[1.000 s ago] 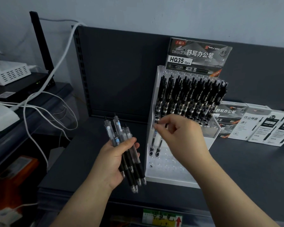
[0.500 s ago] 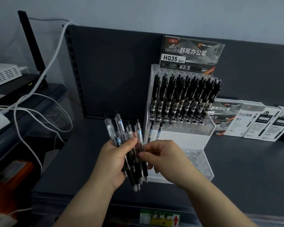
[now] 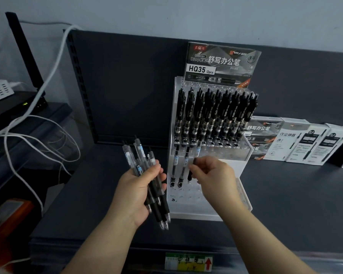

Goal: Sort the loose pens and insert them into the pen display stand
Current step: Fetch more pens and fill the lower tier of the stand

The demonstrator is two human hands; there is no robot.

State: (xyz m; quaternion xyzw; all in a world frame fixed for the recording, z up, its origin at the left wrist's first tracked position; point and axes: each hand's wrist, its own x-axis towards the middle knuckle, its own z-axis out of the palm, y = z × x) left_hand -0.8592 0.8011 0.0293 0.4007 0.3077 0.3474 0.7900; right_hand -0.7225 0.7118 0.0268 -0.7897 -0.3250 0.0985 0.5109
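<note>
Insertion in progress, I'd say: right hand (image 3: 214, 175) is feeding one pen (image 3: 190, 175) dark end down toward the third hole from the left in the lower row of the stand (image 3: 186, 216), just beside two seated pens (image 3: 174, 167). I can't tell if the tip is in the hole yet. To do it well, match the pen's lean to its neighbours, find the hole with the tip, then let it slide down rather than push. Don't knock the pens beside it. The stand sits mid-shelf, toward the front edge of the shelf (image 3: 285, 194), and its upper row (image 3: 216, 115) looks full, so filling left to right along the lower row makes sense. Right grip: thumb and fingertips pinch the pen mid-barrel, other fingers loosely curled. Left hand (image 3: 139, 188) is beside the stand's left edge, grip wrapped round the spare pens (image 3: 140, 155), which fan out above the fist.
</note>
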